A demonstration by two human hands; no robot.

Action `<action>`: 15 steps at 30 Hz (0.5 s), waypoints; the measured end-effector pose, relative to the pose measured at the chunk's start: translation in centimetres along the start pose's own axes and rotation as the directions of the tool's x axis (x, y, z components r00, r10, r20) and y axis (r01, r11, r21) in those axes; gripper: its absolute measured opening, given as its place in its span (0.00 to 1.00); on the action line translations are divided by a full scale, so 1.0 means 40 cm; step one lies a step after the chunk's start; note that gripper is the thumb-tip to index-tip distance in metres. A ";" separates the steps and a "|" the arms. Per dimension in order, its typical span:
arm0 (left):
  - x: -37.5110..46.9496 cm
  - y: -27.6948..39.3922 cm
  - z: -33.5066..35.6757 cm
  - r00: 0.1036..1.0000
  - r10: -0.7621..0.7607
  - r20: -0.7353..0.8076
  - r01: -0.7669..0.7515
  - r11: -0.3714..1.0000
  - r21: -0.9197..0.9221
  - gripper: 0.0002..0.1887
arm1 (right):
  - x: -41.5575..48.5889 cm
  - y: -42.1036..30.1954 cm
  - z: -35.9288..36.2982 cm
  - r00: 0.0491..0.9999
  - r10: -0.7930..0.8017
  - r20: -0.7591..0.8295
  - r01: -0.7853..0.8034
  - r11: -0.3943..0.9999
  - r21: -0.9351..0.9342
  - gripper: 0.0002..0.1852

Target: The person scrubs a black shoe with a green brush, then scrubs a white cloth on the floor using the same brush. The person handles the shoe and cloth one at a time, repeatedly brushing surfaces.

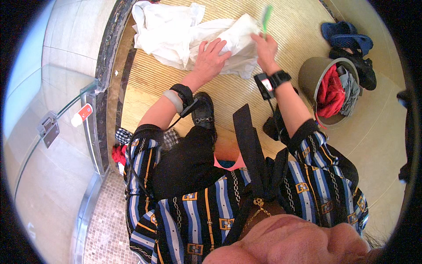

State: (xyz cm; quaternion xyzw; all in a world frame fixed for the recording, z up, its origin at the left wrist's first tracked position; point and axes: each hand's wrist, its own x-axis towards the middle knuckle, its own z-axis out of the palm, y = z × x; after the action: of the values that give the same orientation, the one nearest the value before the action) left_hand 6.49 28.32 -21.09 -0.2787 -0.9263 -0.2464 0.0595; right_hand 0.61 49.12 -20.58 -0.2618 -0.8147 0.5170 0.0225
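A crumpled white garment lies spread over the ribbed yellowish floor at the top of the view. My left hand rests flat on its near side, fingers apart, pressing the cloth down. At the garment's right end, my right hand grips a slim green tool, which looks like a small brush. The tool is blurred and points away from me, and its lower part is hidden in my fingers. Both wrists wear black straps with small devices and cables.
To the right, a tilted grey-brown bucket holds red cloth and grey cloth. Blue slippers and black shoes lie beyond. A hinged glass panel and stone sill border the left. Checked cloth lies near my left arm.
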 end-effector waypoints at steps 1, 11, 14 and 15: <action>-0.010 -0.003 -0.001 0.996 -0.022 0.085 0.019 0.999 0.039 0.20 | -0.016 0.019 -0.025 0.988 0.030 -0.149 -0.046 0.993 -0.104 0.28; -0.069 -0.024 0.019 0.994 -0.042 0.099 0.019 0.974 0.225 0.26 | -0.142 -0.020 -0.045 0.703 -0.234 0.672 0.686 0.474 -0.552 0.28; -0.079 -0.045 0.026 0.992 0.011 0.126 -0.039 0.974 0.222 0.26 | -0.091 -0.025 -0.087 0.823 -0.269 0.501 0.569 0.391 -0.724 0.26; -0.082 -0.050 0.029 0.991 0.005 0.137 -0.034 0.977 0.210 0.26 | -0.083 -0.020 -0.093 0.890 -0.192 0.414 0.456 0.363 -0.813 0.26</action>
State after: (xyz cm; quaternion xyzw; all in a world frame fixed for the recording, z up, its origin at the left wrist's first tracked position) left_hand 8.18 25.85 -23.75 -0.2958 -0.9465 -0.1263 0.0280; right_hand 4.27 50.44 -17.40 0.0008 -0.9927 0.0196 -0.1192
